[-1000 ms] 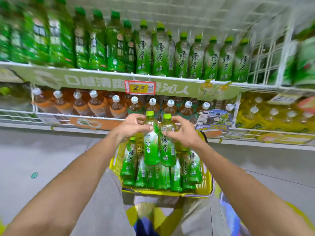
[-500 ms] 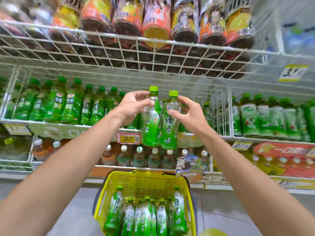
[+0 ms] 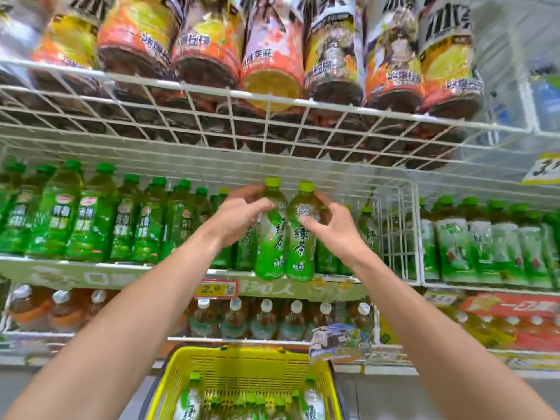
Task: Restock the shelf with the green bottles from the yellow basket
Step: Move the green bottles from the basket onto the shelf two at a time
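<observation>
Here, two bare forearms are reaching up and forward toward a white wire shelf (image 3: pixel 391 286) stocked with green tea. The left hand (image 3: pixel 242 218) is wrapping its grip around the neck and shoulder of one clear plastic bottle with a lime-green cap and green label (image 3: pixel 270 237). The right hand (image 3: pixel 330 228) is holding a second matching bottle (image 3: pixel 301 241), fingers closed on its upper body and thumb in front. The two bottles are standing upright, touching side by side, their bases right at the shelf's front edge, just above the yellow-and-red price tag (image 3: pixel 215 288). Whether the bases are resting on the shelf cannot be told.

Between the caps and the wire grid of the upper shelf (image 3: pixel 272 128) there is a little open room. To the right, a white wire divider (image 3: pixel 394 234) is closing the bay; more green bottles are standing behind and on both sides.

The yellow plastic slatted basket (image 3: pixel 242 363) is sitting below at the bottom edge, beneath the arms. About seven green bottles are lying in it, though blur is making the count uncertain. The bottom shelf is showing a row of brown tea bottles with white caps (image 3: pixel 263 322).

Compared with half a second ago, the two held bottles are sitting lower against the shelf, now at its front edge, and the basket is appearing lower in view.
</observation>
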A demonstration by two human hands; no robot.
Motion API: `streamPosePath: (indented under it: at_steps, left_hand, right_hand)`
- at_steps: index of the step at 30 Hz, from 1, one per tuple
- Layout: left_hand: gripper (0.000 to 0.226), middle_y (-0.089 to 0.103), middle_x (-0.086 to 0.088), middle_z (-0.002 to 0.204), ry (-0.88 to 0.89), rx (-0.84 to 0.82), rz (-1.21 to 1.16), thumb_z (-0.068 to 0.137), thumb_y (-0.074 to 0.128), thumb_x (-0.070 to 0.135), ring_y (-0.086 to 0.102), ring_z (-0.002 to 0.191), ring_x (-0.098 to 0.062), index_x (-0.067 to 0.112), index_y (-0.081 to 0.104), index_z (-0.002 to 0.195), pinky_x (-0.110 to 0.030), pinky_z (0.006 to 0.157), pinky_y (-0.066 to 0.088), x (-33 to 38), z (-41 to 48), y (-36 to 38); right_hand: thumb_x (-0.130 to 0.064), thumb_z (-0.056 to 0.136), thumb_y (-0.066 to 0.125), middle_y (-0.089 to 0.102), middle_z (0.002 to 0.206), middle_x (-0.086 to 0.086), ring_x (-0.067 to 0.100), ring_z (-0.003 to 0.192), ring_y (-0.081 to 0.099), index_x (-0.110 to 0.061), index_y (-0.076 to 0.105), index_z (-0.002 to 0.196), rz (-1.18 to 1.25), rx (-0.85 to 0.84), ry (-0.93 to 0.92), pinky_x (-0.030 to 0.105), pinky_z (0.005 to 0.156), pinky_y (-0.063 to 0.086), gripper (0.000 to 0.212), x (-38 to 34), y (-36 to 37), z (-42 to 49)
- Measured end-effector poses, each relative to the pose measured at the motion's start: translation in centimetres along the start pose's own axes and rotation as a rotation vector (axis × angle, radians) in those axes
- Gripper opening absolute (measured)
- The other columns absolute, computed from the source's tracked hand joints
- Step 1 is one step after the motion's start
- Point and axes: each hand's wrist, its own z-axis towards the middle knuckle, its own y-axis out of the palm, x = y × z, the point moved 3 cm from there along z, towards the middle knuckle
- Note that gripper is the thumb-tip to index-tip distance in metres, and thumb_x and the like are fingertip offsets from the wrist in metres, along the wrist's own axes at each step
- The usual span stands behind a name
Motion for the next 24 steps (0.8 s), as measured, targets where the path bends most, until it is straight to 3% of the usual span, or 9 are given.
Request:
streamPosePath:
  at_steps: [2, 5, 8, 11, 15, 18, 22, 24]
  left_hand:
    - [0.048, 0.077, 0.012, 0.108, 0.014, 0.001, 0.103, 0.072, 0.089, 0.040, 0.070, 0.097, 0.000, 0.031, 0.072, 0.116, -0.024, 0.088, 0.051, 0.1, 1.1, 0.0]
    - [0.072, 0.076, 0.007, 0.111, 0.006, -0.035, 0.207, 0.060, 0.094, 0.052, 0.072, 0.104, -0.010, 0.024, 0.071, 0.122, -0.036, 0.100, 0.053, 0.3, 2.8, -0.3]
    - [0.045, 0.078, 0.007, 0.102, -0.005, -0.110, 0.295, 0.069, 0.090, 0.040, 0.074, 0.098, -0.016, 0.023, 0.077, 0.108, -0.039, 0.095, 0.055, 0.8, 4.3, -0.8]
    - [0.063, 0.077, 0.001, 0.108, -0.037, -0.076, 0.278, 0.060, 0.092, 0.052, 0.071, 0.102, -0.024, 0.019, 0.075, 0.111, -0.044, 0.090, 0.055, 0.6, 5.9, -0.8]
    - [0.033, 0.079, 0.001, 0.093, -0.016, -0.098, 0.290, 0.073, 0.089, 0.027, 0.074, 0.088, -0.018, 0.013, 0.078, 0.101, -0.036, 0.081, 0.055, -0.4, 8.1, -0.2]
    - [0.023, 0.078, 0.002, 0.087, -0.038, -0.123, 0.338, 0.076, 0.087, 0.028, 0.072, 0.080, -0.013, 0.017, 0.077, 0.093, -0.033, 0.074, 0.055, -2.1, 9.2, 0.2]
    - [0.024, 0.072, 0.000, 0.085, -0.115, -0.141, 0.471, 0.079, 0.085, 0.032, 0.066, 0.079, -0.015, 0.018, 0.069, 0.090, -0.026, 0.067, 0.048, -4.6, 10.7, 0.8]
    - [0.039, 0.067, 0.001, 0.098, -0.119, -0.153, 0.511, 0.078, 0.086, 0.031, 0.064, 0.088, -0.015, 0.020, 0.064, 0.107, -0.030, 0.076, 0.052, -4.8, 11.7, 1.0]
  right_hand:
    - [-0.060, 0.073, 0.080, 0.052, 0.149, -0.007, 0.012, 0.135, 0.050, -0.024, 0.041, 0.152, -0.010, -0.005, 0.002, 0.040, 0.117, 0.037, 0.096, 0.5, 0.1, 1.0]
    - [-0.059, 0.069, 0.084, 0.055, 0.142, -0.009, 0.011, 0.129, 0.053, -0.024, 0.044, 0.150, -0.024, -0.005, 0.000, 0.032, 0.111, 0.042, 0.097, 1.0, -0.1, 2.3]
    - [-0.056, 0.066, 0.088, 0.059, 0.140, -0.004, 0.012, 0.121, 0.059, -0.022, 0.049, 0.146, 0.012, -0.018, 0.012, 0.030, 0.106, 0.047, 0.095, 2.0, -0.4, 4.2]
    - [-0.050, 0.066, 0.090, 0.059, 0.141, -0.003, 0.013, 0.121, 0.059, -0.021, 0.049, 0.146, 0.062, -0.019, 0.041, 0.032, 0.106, 0.047, 0.094, 3.0, -0.2, 5.9]
    - [-0.043, 0.071, 0.089, 0.056, 0.142, -0.006, 0.012, 0.123, 0.053, -0.021, 0.050, 0.146, 0.063, 0.002, 0.065, 0.028, 0.104, 0.040, 0.088, 4.4, 0.5, 7.9]
    - [-0.037, 0.073, 0.089, 0.062, 0.131, -0.009, 0.007, 0.113, 0.059, -0.021, 0.056, 0.138, 0.066, -0.077, 0.097, 0.022, 0.101, 0.042, 0.075, 6.5, 1.5, 8.7]
    - [-0.042, 0.077, 0.086, 0.064, 0.130, -0.012, 0.003, 0.114, 0.059, -0.020, 0.054, 0.141, 0.080, -0.155, 0.117, 0.013, 0.095, 0.043, 0.075, 9.2, 2.0, 9.4]
    - [-0.051, 0.075, 0.085, 0.063, 0.134, -0.011, 0.006, 0.120, 0.059, -0.022, 0.053, 0.143, 0.063, -0.204, 0.123, 0.018, 0.099, 0.042, 0.081, 9.8, 2.0, 10.2]
